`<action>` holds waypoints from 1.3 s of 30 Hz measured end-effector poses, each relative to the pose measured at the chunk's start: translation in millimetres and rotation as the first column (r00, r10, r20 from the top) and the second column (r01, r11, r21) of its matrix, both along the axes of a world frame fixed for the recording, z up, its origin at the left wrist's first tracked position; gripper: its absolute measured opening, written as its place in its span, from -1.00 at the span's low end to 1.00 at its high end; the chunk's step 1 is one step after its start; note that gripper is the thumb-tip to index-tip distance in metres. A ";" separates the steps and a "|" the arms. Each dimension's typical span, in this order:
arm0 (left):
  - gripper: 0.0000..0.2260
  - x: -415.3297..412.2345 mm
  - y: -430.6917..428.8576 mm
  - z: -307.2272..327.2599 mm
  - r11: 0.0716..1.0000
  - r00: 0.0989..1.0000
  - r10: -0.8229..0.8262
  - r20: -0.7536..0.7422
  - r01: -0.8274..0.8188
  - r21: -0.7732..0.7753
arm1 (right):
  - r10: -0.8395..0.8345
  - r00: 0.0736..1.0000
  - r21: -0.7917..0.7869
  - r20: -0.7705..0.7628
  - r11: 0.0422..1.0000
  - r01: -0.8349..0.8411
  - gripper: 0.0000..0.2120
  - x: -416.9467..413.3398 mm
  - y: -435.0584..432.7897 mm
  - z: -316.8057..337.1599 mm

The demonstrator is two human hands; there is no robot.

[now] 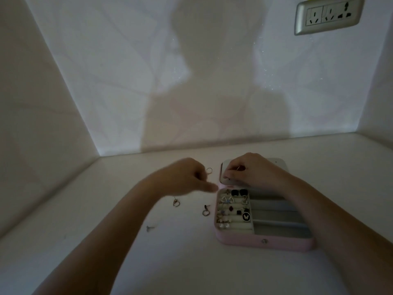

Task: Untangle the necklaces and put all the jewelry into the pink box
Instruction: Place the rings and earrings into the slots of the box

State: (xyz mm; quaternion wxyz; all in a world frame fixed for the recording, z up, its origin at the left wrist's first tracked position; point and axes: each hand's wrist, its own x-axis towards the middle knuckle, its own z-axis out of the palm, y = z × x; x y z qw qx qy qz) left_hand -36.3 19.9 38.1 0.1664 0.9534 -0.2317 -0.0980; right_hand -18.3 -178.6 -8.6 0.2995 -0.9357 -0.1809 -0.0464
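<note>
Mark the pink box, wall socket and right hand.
pink box (240, 240): head view, front wall.
wall socket (327, 15): head view, faceplate middle.
right hand (251, 171): head view, back of hand.

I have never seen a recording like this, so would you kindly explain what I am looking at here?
There is no machine here: a person works with bare hands, and the single picture comes from a camera worn on their head, looking forward and down. The left hand is blurred beside the open pink box, so I cannot tell whether it holds anything. The right hand is over the box's open lid and seems to pinch a thin metal piece. The box's left section holds earrings; its right slots look empty. Several small jewelry pieces lie loose on the white table, left of the box.
</note>
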 end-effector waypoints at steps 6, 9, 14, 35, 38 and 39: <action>-0.79 31.8 60.0 4.1 0.983 0.983 0.175 -0.064 -0.177 -0.038 | -0.023 0.998 0.016 0.054 1.000 0.022 -0.86 -0.4 0.7 -2.9; -0.88 40.5 77.5 -7.5 0.983 0.970 0.175 -0.166 -0.162 0.090 | -0.023 0.997 -0.013 0.075 1.000 0.024 -0.85 -1.4 1.2 -3.3; -0.87 53.3 87.6 -21.1 0.986 0.974 0.159 -0.163 -0.164 -0.017 | -0.026 0.996 -0.027 0.083 0.999 0.028 -0.85 -0.6 1.2 -3.5; -0.80 59.1 63.8 -51.4 0.967 0.976 0.183 -0.119 -0.200 -0.158 | -0.037 0.996 -0.091 0.086 0.995 0.045 -0.81 -2.4 4.6 -1.5; -0.76 62.2 45.3 -61.7 0.959 0.968 0.224 0.115 -0.198 -0.201 | -0.036 0.995 -0.092 0.092 0.995 0.044 -0.81 -2.8 4.5 -1.0; -0.75 62.9 40.1 -63.7 0.956 0.961 0.226 0.158 -0.187 -0.226 | -0.035 0.995 -0.091 0.091 0.995 0.043 -0.81 -2.9 4.5 -1.0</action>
